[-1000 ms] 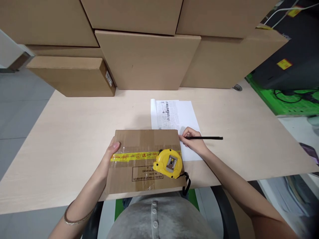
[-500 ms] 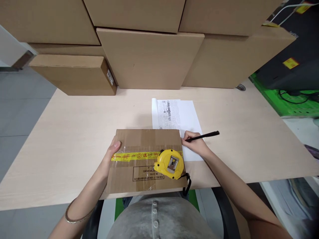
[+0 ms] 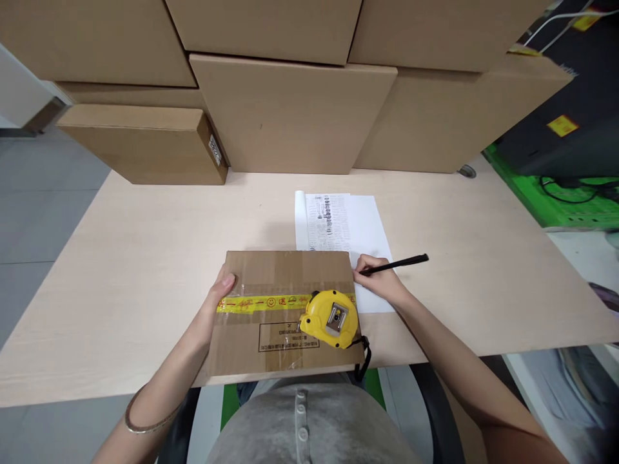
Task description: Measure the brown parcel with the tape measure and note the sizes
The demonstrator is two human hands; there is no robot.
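Note:
A taped cardboard box (image 3: pixel 285 270) is at the front of the table, with yellow printed tape across its top. My left hand (image 3: pixel 218 298) grips the box's left side, thumb on top and the other fingers hidden behind the edge. On the box's right part lies a yellow tape measure (image 3: pixel 331 319), its black strap hanging over the near right corner. My right hand (image 3: pixel 378 277) is closed on a black pen (image 3: pixel 409 261), close against the box's right edge. Under that hand is white paper (image 3: pixel 370 222), partly covered by the box; the pen's tip is hidden.
Large cardboard boxes (image 3: pixel 290 116) are stacked along the back of the wooden table (image 3: pixel 169 258). A flatter box (image 3: pixel 155 151) stands at the back left. To the right are a green crate (image 3: pixel 527 196) and a dark case (image 3: pixel 556 151). An office chair armrest (image 3: pixel 430 399) sits below the table edge.

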